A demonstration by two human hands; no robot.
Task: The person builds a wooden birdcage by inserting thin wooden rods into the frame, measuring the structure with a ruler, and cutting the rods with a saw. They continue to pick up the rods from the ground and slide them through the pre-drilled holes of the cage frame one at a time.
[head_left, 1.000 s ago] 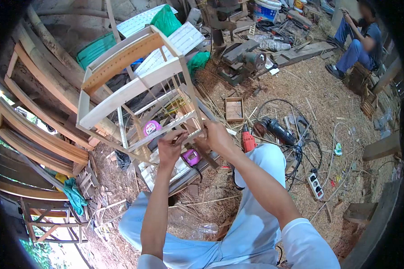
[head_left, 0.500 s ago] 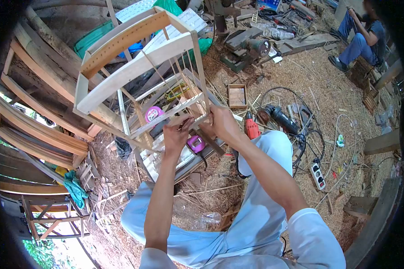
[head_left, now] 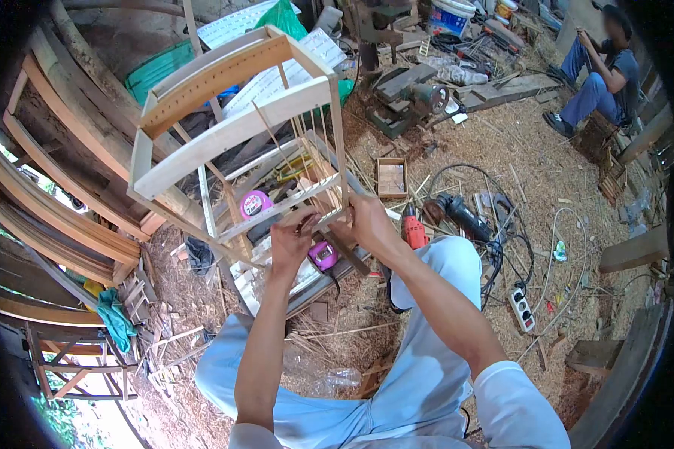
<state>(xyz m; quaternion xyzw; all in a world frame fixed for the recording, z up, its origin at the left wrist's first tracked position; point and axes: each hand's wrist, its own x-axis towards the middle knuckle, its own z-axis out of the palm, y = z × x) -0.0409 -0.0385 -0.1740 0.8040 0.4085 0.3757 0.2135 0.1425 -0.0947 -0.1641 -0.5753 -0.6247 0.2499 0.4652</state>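
The wooden frame (head_left: 225,136), left of the knees, has swung slightly rightward; the right hand (head_left: 372,228) still grips its near corner, the left hand (head_left: 290,236) curling alongside (holding what, I can't tell).

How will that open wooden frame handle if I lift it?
Probably light for its size: the wooden frame is mostly open space. Its boards look fairly rigid, though the slender corner post might flex if pushed sideways.

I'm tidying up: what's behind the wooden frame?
Through the gaps in the wooden frame, a round pink tape measure and part of a white sheet show. Whatever lies directly behind its boards is covered.
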